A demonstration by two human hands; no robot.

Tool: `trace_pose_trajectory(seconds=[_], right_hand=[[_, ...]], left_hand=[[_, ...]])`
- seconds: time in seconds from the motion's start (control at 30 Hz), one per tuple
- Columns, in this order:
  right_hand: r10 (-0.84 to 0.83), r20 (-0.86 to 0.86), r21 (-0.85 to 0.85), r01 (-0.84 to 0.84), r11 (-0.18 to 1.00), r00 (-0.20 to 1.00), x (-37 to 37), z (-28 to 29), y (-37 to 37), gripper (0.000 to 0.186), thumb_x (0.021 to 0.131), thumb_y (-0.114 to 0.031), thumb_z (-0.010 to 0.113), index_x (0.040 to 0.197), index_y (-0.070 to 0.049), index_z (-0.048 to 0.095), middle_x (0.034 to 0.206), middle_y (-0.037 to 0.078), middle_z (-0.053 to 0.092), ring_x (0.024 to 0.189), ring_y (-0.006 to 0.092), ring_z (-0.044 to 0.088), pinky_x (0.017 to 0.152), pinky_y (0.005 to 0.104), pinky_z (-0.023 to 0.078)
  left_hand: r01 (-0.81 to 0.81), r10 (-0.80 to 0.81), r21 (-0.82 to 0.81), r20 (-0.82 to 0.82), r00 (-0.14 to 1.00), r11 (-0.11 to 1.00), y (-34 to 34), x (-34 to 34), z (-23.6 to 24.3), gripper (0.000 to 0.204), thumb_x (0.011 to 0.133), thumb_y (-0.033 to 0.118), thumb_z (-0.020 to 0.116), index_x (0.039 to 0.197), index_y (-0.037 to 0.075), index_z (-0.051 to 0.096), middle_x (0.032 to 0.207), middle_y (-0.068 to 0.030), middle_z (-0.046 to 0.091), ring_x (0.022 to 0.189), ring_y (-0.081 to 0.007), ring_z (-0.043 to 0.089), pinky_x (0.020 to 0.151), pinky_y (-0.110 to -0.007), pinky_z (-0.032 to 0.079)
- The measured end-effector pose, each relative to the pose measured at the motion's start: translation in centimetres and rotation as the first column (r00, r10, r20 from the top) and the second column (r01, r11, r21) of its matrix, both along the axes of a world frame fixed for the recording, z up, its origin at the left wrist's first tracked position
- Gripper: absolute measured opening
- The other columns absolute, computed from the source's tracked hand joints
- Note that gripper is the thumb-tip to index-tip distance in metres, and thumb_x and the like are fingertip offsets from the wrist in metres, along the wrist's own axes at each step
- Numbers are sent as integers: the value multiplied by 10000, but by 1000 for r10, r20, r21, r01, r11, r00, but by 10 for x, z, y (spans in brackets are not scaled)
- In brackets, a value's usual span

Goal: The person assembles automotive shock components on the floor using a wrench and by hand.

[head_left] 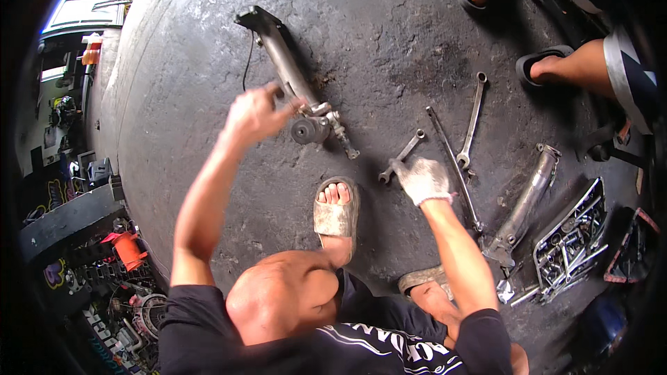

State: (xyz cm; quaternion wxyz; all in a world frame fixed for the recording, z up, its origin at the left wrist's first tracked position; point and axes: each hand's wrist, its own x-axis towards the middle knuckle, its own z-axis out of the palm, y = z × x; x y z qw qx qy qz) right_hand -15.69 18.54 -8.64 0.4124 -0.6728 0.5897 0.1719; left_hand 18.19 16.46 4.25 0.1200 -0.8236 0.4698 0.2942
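My bare left hand (253, 117) is at the near left side of a strut-like metal cylinder (286, 62), its thumb and fingers apart and slightly blurred. I cannot tell whether the fingertips touch the cylinder. A dark bracket tops its far end, with a thin cable hanging off; the near end carries a round black part (303, 130) and a jointed metal arm (342, 137). My right hand (424, 179), in a pale work glove, is closed on the shaft of a short combination wrench (405, 153); its inner fingers are hidden.
Right of my glove lie a long bar tool (448, 149) and a larger wrench (474, 118). Further right are a second metal cylinder (529, 198) and a tray of tools (573, 243). Another person's sandalled feet (545, 66) stand at the far right. Machine parts (128, 292) fill the left edge.
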Motion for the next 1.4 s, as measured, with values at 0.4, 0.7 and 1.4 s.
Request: trace_pose_trajectory(seconds=[0.4, 0.7, 1.4], right_hand=[[-231, 6, -56, 231, 971, 973, 25, -26, 17, 404, 815, -404, 758, 998, -47, 794, 1017, 246, 758, 1003, 426, 739, 872, 503, 594], [-274, 102, -60, 281, 958, 956, -1, -35, 46, 344, 832, -374, 716, 962, -56, 736, 974, 258, 743, 967, 447, 723, 855, 527, 570], [-363, 120, -43, 370, 928, 924, -17, -36, 42, 383, 778, -418, 738, 897, -55, 739, 910, 239, 743, 920, 435, 728, 831, 499, 581]], left_hand=[[-335, 289, -245, -203, 935, 910, 75, -27, -71, 796, 735, 554, 837, 1196, -65, 644, 1108, -293, 744, 1041, -407, 742, 941, -473, 559], [-298, 309, -316, -16, 951, 901, -67, 122, -27, 837, 950, 730, 613, 1213, -59, 704, 991, -256, 775, 869, -337, 788, 777, -443, 639], [-190, 182, -312, -56, 982, 931, -124, 90, -178, 672, 677, 363, 906, 1170, -38, 686, 1030, -202, 751, 991, -338, 735, 873, -422, 595]])
